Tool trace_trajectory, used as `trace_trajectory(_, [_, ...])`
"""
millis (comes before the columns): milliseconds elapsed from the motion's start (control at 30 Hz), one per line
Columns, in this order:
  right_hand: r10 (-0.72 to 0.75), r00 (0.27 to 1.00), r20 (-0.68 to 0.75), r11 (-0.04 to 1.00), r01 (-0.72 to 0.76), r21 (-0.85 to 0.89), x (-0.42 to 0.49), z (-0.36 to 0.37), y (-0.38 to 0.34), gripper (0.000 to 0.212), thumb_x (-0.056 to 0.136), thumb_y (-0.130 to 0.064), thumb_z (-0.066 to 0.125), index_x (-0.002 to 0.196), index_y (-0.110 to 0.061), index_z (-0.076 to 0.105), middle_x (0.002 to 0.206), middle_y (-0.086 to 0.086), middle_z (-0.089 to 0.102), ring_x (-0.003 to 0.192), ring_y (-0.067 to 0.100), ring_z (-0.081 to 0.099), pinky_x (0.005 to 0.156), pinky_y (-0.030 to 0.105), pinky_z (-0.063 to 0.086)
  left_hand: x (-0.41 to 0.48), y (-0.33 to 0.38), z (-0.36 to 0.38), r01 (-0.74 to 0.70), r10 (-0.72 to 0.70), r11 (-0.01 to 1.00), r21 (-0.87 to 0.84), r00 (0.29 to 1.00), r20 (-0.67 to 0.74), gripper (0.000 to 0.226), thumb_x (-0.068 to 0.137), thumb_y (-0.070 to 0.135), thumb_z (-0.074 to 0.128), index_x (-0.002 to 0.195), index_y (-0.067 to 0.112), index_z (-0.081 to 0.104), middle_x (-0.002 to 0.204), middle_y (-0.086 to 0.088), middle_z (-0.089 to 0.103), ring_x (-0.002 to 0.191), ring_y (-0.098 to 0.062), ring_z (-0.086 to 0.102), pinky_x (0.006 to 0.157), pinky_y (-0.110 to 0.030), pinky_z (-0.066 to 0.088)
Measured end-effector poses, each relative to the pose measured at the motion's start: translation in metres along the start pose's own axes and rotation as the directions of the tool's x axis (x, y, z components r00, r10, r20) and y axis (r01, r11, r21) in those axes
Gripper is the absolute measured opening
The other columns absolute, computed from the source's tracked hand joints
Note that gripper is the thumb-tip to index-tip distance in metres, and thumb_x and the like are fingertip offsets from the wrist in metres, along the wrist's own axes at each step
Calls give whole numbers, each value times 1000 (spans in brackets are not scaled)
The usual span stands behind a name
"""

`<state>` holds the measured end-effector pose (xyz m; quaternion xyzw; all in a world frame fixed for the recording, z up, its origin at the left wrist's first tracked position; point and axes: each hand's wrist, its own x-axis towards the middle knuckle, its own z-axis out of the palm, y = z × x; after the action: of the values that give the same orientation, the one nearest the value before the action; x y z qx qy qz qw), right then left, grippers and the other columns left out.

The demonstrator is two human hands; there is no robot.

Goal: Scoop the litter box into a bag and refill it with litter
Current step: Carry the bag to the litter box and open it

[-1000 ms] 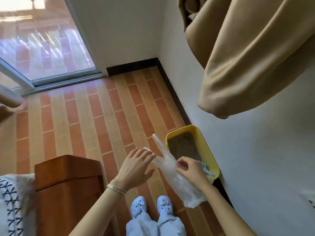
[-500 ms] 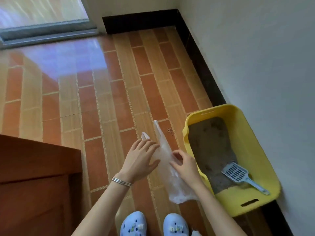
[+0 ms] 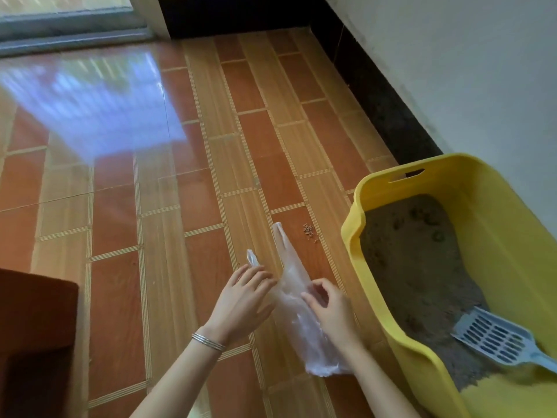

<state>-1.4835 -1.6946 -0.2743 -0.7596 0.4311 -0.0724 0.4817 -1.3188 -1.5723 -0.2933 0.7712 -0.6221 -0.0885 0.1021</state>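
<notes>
A thin clear plastic bag [image 3: 297, 321] hangs between my hands above the tiled floor, its two handles sticking up. My left hand [image 3: 244, 303] pinches one handle side of the bag. My right hand [image 3: 331, 312] pinches the bag's other side, fingers curled into the film. To the right stands the yellow litter box [image 3: 401, 336] against the wall, holding grey-brown litter [image 3: 413, 260] with dark clumps at its far end. A pale blue slotted scoop [image 3: 500, 340] lies in the box's near corner, handle pointing right.
A few spilled litter grains [image 3: 310, 232] lie on the floor left of the box. A brown wooden piece of furniture [image 3: 33, 342] fills the lower left. The white wall [image 3: 452, 70] with a black skirting runs along the right; a sliding-door track is at top left.
The view has dropped and closed in on the litter box, which now looks much larger. My hands have kept hold of the bag and its handles are spread further apart.
</notes>
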Motion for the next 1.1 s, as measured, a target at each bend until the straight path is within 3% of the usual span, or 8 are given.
trace_trajectory(300, [62,995,-73,998,-62,-8,-8,-6,18,28,82,-13,68,103,-26,54,98,-13,60,93,5,59,77,18,49,-37,-18,20,-41,40,998,-41,999,-8,39,82,45,53,117,28,61,122,12,59,125,-10,46,112,-34,22])
trace_trajectory(400, [-104,994,-32,976,96,-196,-12,-12,20,48,80,-10,69,122,-25,49,120,-12,47,109,1,48,91,17,44,-42,-20,19,-64,63,997,-35,998,-28,39,84,46,49,117,30,61,123,13,59,126,-9,44,113,-38,21])
trace_trajectory(533, [-573,803,163,661,570,-487,-2,-20,10,63,73,-11,74,130,-18,49,133,-8,43,126,11,36,103,26,34,-38,-15,14,-133,132,991,-25,990,-42,45,81,53,54,119,28,60,124,11,58,127,-11,44,112,-42,23])
trace_trajectory(667, [-515,703,490,436,707,-556,17,-15,3,53,76,-31,71,125,-24,54,140,-10,44,141,17,11,110,39,17,-28,-6,14,-181,181,983,-17,983,9,48,78,58,55,117,30,60,118,13,60,122,-9,48,111,-38,27])
trace_trajectory(733, [-367,733,573,446,679,-583,21,-12,7,50,78,-36,68,125,-26,54,139,-13,44,143,16,-1,114,39,2,-25,-4,19,-206,207,978,-33,978,30,41,74,50,63,109,29,65,112,14,63,117,-9,52,112,-34,26])
trace_trajectory(800, [-313,736,600,452,671,-588,21,-13,15,40,78,-38,67,115,-26,60,127,-14,54,142,17,8,116,40,-1,-25,-4,23,-228,230,972,-62,973,21,30,75,42,60,99,27,68,108,12,65,113,-9,55,112,-32,21])
trace_trajectory(933, [-506,720,475,535,694,-482,9,-21,24,10,77,-28,68,84,-22,64,90,-12,66,109,11,51,102,42,37,-22,-3,15,-213,208,973,-93,977,-56,24,83,38,49,89,25,68,98,12,67,105,-7,58,112,-27,21])
trace_trajectory(1100, [-537,805,251,776,588,-228,-16,-29,4,22,87,-40,54,89,-19,62,84,-10,63,82,0,56,77,19,46,-18,-6,-11,-194,182,971,-143,979,-89,25,84,42,48,96,26,63,97,15,65,100,-6,58,112,-34,26])
